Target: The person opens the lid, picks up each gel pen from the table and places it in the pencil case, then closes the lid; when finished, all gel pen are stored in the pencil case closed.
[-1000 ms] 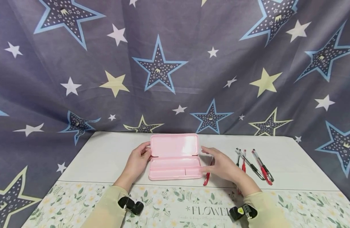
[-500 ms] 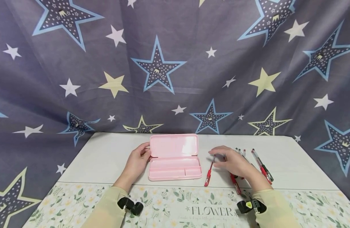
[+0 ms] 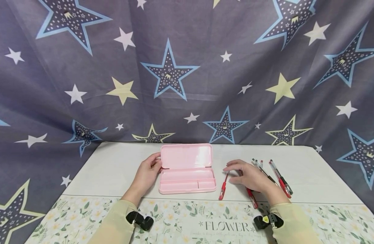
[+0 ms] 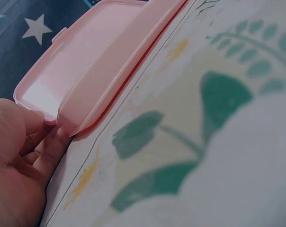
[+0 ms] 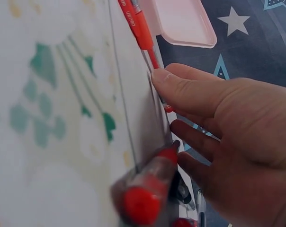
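A pink pencil case (image 3: 187,185) lies unfolded on the table, its lid (image 3: 186,156) raised at the back and its divided tray showing nothing inside. My left hand (image 3: 146,174) pinches the case's left side near the hinge; in the left wrist view the thumb is in front of the lid and the fingers are behind. Right of the case lies a red gel pen (image 3: 222,191). My right hand (image 3: 250,176) is over its far end, with thumb and index finger parted around it. In the right wrist view the thumb overlaps the pen (image 5: 142,35).
Another red pen (image 3: 252,198) lies partly under my right hand. Several black and red pens (image 3: 281,179) are spread farther right. A floral mat (image 3: 174,217) covers the front of the white table (image 3: 123,152), and a starry curtain (image 3: 187,74) hangs behind.
My right hand moved right, away from the case, uncovering the red pen, then lowered slightly toward the pen's far end. The left hand and case stay put.
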The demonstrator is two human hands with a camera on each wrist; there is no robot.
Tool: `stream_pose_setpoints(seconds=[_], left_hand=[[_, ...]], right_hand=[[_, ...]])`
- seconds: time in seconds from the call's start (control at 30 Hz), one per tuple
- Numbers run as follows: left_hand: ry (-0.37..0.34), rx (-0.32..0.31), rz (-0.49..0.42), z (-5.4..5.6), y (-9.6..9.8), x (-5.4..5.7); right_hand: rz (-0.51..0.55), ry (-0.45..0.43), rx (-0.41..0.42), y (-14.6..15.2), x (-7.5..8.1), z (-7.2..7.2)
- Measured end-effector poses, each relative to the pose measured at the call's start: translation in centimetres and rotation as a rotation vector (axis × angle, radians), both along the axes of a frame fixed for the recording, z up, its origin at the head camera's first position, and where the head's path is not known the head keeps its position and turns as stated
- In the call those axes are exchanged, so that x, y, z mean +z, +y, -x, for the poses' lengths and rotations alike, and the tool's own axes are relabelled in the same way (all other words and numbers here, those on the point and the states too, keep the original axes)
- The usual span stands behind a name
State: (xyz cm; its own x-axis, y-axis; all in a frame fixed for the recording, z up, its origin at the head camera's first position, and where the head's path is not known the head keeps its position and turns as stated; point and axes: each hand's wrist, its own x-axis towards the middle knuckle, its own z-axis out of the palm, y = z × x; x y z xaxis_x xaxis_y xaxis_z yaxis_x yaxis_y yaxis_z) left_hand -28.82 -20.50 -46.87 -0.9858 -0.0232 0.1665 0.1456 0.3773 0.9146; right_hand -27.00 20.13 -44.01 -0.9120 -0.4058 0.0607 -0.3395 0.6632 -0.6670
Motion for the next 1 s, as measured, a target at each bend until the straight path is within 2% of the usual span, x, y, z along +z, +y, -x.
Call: stream_pose_setpoints(seconds=[0.43, 0.7, 1.0], left_hand=[[0.002, -0.002, 0.007, 0.0, 0.0, 0.0], [0.005, -0.003, 0.012, 0.0, 0.0, 0.0], [0.004, -0.015, 0.006, 0.0, -0.1, -0.1]], right_hand=[[-0.029, -0.005, -0.003, 0.2, -0.2, 0.0], [-0.058, 0.07, 0.035, 0.6, -0.3, 0.2], [-0.019, 0.066, 0.071, 1.1, -0.2, 0.3]])
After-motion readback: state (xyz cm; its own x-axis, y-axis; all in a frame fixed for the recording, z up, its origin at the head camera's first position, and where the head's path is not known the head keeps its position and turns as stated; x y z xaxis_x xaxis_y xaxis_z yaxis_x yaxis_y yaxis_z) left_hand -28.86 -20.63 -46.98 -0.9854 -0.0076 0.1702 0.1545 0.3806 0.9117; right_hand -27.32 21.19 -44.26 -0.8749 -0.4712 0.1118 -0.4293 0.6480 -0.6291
